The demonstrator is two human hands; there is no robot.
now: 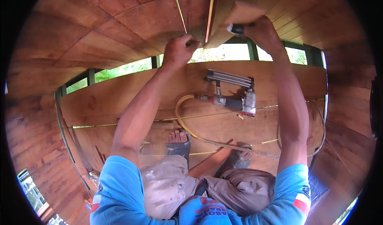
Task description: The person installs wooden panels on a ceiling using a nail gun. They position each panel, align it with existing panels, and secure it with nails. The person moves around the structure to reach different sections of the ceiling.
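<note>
Raised to the ceiling planks, my left hand has curled fingers near a narrow gap between boards; what it holds, if anything, is hidden. To its right, my right hand grips a dark tool with a pale end, against a blurred square brown piece that I cannot clearly make out. Below and between my arms, a silver and black pneumatic nail gun lies on wooden boards, with a yellowish hose looping from it.
My sandalled feet rest on a board platform, beside a loose wooden strip. A bright opening with dark posts runs beyond the platform. Plank walls curve up on both sides. A small offcut lies by the nail gun.
</note>
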